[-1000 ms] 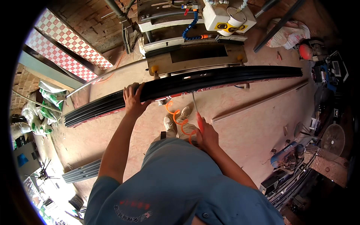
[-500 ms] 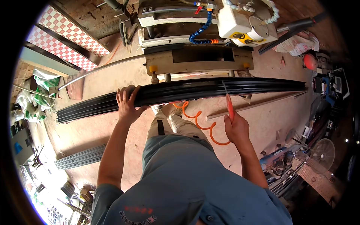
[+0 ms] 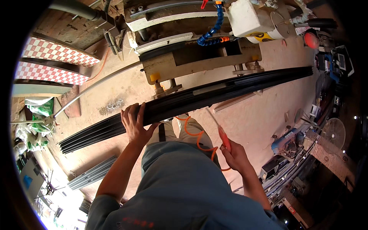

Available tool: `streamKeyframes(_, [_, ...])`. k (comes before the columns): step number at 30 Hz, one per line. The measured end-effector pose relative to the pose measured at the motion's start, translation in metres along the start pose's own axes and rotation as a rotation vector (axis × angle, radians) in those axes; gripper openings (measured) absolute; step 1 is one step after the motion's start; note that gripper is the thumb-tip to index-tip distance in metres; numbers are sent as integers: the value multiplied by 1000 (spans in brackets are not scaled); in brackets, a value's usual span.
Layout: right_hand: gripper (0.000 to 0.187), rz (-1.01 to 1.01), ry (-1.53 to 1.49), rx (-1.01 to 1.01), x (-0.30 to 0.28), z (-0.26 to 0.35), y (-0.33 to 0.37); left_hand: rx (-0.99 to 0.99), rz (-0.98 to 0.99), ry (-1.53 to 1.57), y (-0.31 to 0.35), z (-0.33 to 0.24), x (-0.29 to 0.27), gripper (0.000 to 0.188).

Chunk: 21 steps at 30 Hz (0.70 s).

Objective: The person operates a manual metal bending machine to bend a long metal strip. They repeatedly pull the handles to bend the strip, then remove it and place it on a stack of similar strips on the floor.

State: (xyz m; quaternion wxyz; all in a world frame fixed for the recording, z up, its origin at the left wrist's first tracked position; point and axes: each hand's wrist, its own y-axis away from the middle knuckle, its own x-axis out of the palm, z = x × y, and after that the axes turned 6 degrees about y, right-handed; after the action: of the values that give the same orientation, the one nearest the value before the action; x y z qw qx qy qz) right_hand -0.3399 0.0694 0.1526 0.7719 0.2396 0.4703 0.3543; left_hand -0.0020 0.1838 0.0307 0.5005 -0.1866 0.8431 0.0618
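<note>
A long bundle-like black ribbed profile (image 3: 214,92) lies across in front of me, tilted with its right end farther off. My left hand (image 3: 137,124) grips its left part, fingers over the top and thumb on the near edge. In my right hand (image 3: 234,155) is a file (image 3: 224,138) with a red handle and a thin grey blade. The blade points away from me, its tip just short of the profile's near edge.
Beyond the profile stands a machine (image 3: 199,65) with a blue jointed hose (image 3: 217,27). An orange coiled air hose (image 3: 199,134) hangs by my legs. More dark profiles (image 3: 94,172) lie on the floor at left. A fan (image 3: 332,132) stands at right.
The file has come off the profile and back toward me with my right hand. The profile has turned, its left end nearer and right end farther. My left hand still grips it.
</note>
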Motion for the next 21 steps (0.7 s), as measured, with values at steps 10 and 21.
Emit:
streamKeyframes(10, [15, -132, -150, -36, 42, -6, -8, -2, 42, 0, -2, 4, 3, 92])
streamKeyframes(21, [49, 157, -287, -331, 35, -44, -11, 41, -11, -19, 4, -3, 13, 88])
